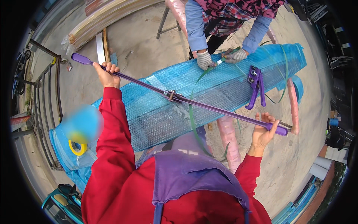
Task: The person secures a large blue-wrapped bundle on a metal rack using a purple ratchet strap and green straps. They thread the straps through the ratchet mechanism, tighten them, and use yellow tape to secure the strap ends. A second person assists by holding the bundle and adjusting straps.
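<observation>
My left hand (108, 77) is closed round one long purple handle of a strapping crimper (172, 95). My right hand (263, 135) grips the other handle near its flat end. The handles are spread wide, nearly in one line, with the metal head midway over a long bundle in blue bubble wrap (149, 121). A green strap (192, 121) loops round the bundle beside the head; whether the jaws touch it, I cannot tell. Farther right, a purple strapping tensioner (256, 87) lies on the bundle. Across from me, a person's striped-gloved hands (204, 60) hold green strap.
A yellow tape roll (77, 148) lies on the bundle's left end, near a blurred patch. Pink-wrapped supports (229, 140) stand under the bundle. A metal rail (48, 100) runs along the left, long wrapped stock (100, 22) lies behind, and a pink-wrapped bar (292, 106) is at right.
</observation>
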The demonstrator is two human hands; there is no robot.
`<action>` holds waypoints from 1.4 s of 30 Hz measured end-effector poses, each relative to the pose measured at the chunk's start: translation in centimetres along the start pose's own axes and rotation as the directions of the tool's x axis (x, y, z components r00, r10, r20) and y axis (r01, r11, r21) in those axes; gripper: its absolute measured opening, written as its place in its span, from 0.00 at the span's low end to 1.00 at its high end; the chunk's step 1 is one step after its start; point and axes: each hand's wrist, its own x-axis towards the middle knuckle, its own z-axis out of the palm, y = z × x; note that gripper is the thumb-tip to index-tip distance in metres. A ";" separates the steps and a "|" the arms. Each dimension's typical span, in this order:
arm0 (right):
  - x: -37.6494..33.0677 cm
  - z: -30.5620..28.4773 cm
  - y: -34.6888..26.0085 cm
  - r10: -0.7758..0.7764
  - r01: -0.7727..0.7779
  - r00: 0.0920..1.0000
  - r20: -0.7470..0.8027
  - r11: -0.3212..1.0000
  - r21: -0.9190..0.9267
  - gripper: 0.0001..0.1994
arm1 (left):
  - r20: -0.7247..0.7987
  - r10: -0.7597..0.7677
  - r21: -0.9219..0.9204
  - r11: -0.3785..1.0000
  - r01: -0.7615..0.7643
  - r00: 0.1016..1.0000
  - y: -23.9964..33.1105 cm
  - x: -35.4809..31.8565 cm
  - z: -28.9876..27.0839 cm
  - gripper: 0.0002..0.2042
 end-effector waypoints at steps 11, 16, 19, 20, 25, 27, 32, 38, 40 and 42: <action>-0.2 5.7 6.6 0.342 -0.345 0.935 0.099 0.800 0.492 0.20 | -0.085 0.037 0.010 0.999 -0.036 0.996 3.1 -1.6 3.8 0.24; 1.9 7.5 0.4 0.272 -0.279 0.957 0.101 0.772 0.571 0.18 | 0.194 0.091 -0.023 0.996 -0.088 0.977 5.9 -2.1 11.2 0.23; 4.8 5.9 -1.7 0.181 -0.201 0.978 0.100 0.730 0.653 0.17 | 0.352 0.098 -0.099 0.993 -0.067 0.931 5.6 0.5 16.7 0.20; 5.8 4.9 -2.0 0.154 -0.186 0.982 0.108 0.714 0.675 0.17 | 0.336 0.110 -0.065 0.993 -0.094 0.935 4.7 1.0 19.3 0.20; 9.6 2.6 -2.0 0.051 -0.072 0.997 0.050 0.652 0.755 0.16 | 0.396 0.051 -0.003 0.999 -0.054 0.917 -2.8 3.9 28.5 0.19; 10.8 1.9 -1.3 0.044 -0.024 0.999 -0.006 0.635 0.772 0.16 | 0.434 0.033 -0.041 0.999 -0.016 0.900 -6.8 7.2 29.0 0.18; 13.1 -0.2 1.9 0.111 0.053 0.982 -0.156 0.625 0.779 0.16 | 0.332 0.010 0.027 0.999 -0.020 0.943 -15.5 8.6 31.4 0.16; 14.0 -1.9 5.2 0.164 0.054 0.962 -0.218 0.668 0.743 0.16 | 0.238 -0.079 0.031 0.997 0.073 0.968 -18.0 8.3 30.4 0.17; 14.1 -1.3 5.4 0.182 0.059 0.952 -0.247 0.681 0.730 0.16 | 0.338 -0.093 -0.036 0.993 0.112 0.937 -18.2 9.0 28.8 0.17; 14.4 -1.2 5.5 0.186 0.051 0.952 -0.244 0.690 0.722 0.16 | 0.250 -0.076 -0.020 0.996 0.083 0.965 -18.6 9.3 28.0 0.17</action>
